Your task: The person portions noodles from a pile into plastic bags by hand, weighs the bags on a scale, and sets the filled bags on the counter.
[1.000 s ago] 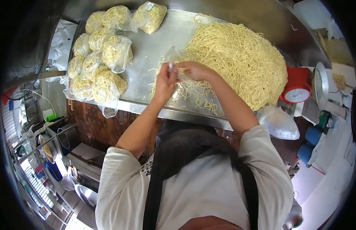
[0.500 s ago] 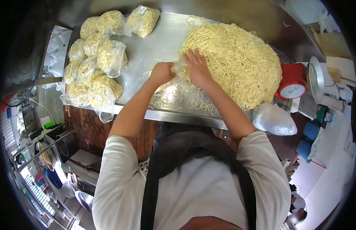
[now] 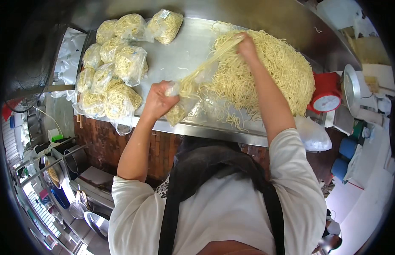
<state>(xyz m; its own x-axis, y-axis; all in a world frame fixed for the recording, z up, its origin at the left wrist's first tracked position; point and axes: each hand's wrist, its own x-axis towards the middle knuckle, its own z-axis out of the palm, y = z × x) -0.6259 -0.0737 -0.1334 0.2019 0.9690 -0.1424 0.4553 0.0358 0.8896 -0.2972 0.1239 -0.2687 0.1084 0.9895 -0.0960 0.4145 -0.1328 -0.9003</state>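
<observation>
My left hand (image 3: 160, 100) is closed on the rim of a clear plastic bag (image 3: 178, 111) that has some noodles inside, held over the front edge of the metal table. Up and to the right, my right hand (image 3: 247, 47) grips a stretched bundle of noodles (image 3: 214, 57). The bundle's lower end runs down to the bag's mouth. Behind and below my right hand spreads a large heap of loose yellow noodles (image 3: 269, 72). Stray strands lie on the metal near the bag.
Several filled noodle bags (image 3: 130, 63) are grouped at the table's left. A red dial scale (image 3: 324, 91) stands right of the heap, with a clear plastic bundle (image 3: 313, 134) at the front right corner. The metal table (image 3: 172, 59) has a raised back wall.
My right hand has gone from lying spread at the heap's edge to lifting a noodle bundle up and right. My left hand has moved left and down with the bag, which now shows noodles inside.
</observation>
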